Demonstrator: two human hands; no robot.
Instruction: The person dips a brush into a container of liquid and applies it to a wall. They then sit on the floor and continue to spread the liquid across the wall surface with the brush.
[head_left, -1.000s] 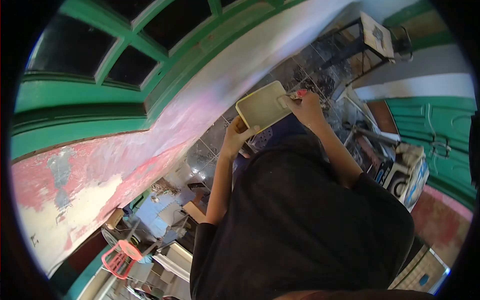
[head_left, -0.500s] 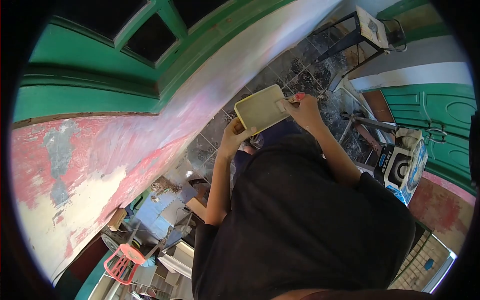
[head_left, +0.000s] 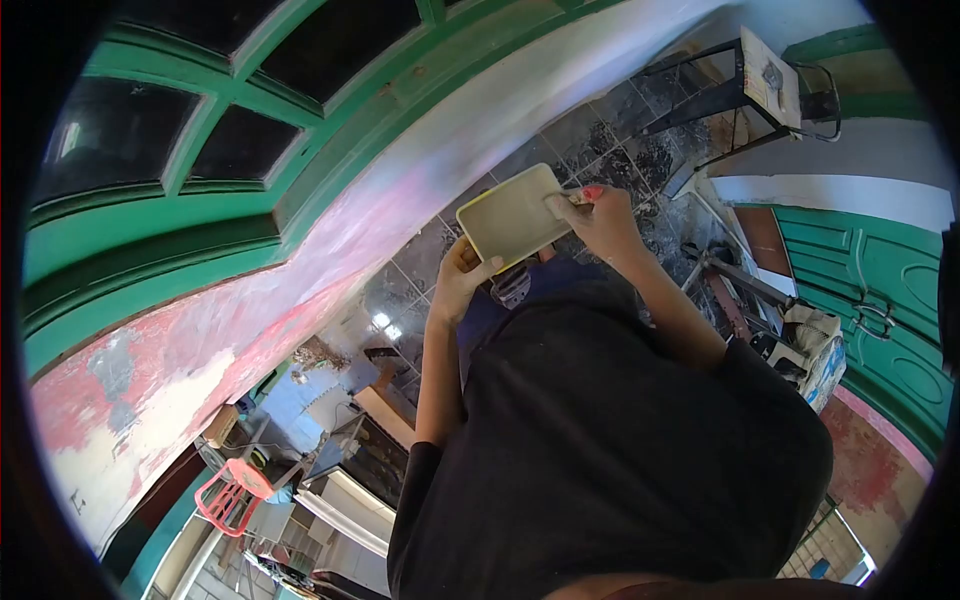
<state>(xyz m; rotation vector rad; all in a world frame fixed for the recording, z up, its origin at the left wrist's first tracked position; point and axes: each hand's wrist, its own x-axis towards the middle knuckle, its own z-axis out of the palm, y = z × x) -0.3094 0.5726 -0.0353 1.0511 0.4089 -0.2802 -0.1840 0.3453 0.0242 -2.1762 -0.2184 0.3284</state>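
Observation:
A shallow rectangular tray (head_left: 512, 218) with a yellowish rim and a greyish inside is held up in front of my body. My left hand (head_left: 462, 282) grips its lower left edge, thumb over the rim. At the tray's right end is my right hand (head_left: 598, 218), closed around a small tool with a red part (head_left: 593, 192); the tool's other end is hidden by the fingers and lies against the tray's inside edge.
A patchy pink and white wall (head_left: 240, 320) runs along the left below a green window frame (head_left: 225, 110). A stool-like metal stand (head_left: 770, 80) is at the upper right, near green doors (head_left: 870, 300). A red chair (head_left: 235, 495) stands lower left.
The view has shifted, showing more of the window. The tray and both hands sit slightly further left in view, with the same holds.

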